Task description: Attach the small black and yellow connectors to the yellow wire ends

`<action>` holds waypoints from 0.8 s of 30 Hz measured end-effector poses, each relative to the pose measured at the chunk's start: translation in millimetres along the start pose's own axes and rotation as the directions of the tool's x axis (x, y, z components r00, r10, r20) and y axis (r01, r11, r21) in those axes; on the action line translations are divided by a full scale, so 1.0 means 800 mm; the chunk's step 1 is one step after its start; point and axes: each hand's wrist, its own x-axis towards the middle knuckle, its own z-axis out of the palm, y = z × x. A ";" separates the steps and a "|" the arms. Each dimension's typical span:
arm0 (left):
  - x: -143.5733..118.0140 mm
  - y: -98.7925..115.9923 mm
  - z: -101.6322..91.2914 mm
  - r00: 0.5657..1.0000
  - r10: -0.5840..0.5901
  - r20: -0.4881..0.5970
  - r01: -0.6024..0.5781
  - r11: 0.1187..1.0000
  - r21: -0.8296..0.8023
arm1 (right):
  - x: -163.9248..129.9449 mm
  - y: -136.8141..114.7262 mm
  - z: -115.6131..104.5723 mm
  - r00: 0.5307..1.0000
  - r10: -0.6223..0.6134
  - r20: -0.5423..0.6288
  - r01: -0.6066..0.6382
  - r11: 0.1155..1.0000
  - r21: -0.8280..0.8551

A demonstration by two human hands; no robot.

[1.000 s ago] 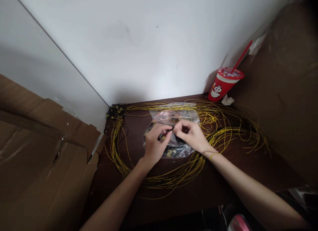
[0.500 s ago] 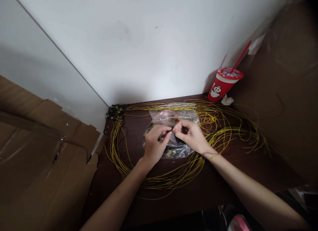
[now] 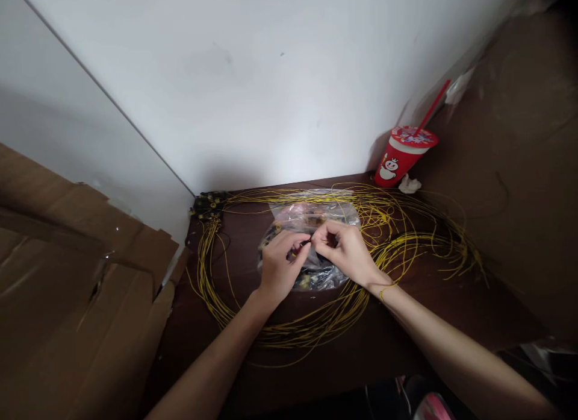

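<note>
A dark wooden table (image 3: 235, 227) stood in a white-walled corner, cardboard (image 3: 81, 269) to its left. Your left hand (image 3: 277, 266) and right hand (image 3: 345, 254) met fingertip to fingertip, both pinched on a small black part (image 3: 306, 244) directly above a clear plastic bag (image 3: 311, 218). Yellow wire coils (image 3: 397, 233) ringed the bag and your hands. A red cup (image 3: 400, 158) stood well apart, rear right.

Both bare arms reach forward from the bottom of the view and come close together in the middle. The left hand (image 3: 280, 266) is curled, with its thumb and fingers pinched together at the tips. The right hand (image 3: 345, 254) is curled too, its fingertips bent in toward the left hand. The two hands nearly touch at the fingertips.
</note>
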 end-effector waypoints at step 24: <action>0.000 -0.005 0.003 0.989 -0.139 0.050 0.145 0.976 -0.163 | 0.006 0.004 -0.011 0.993 -0.092 0.076 0.087 0.994 0.068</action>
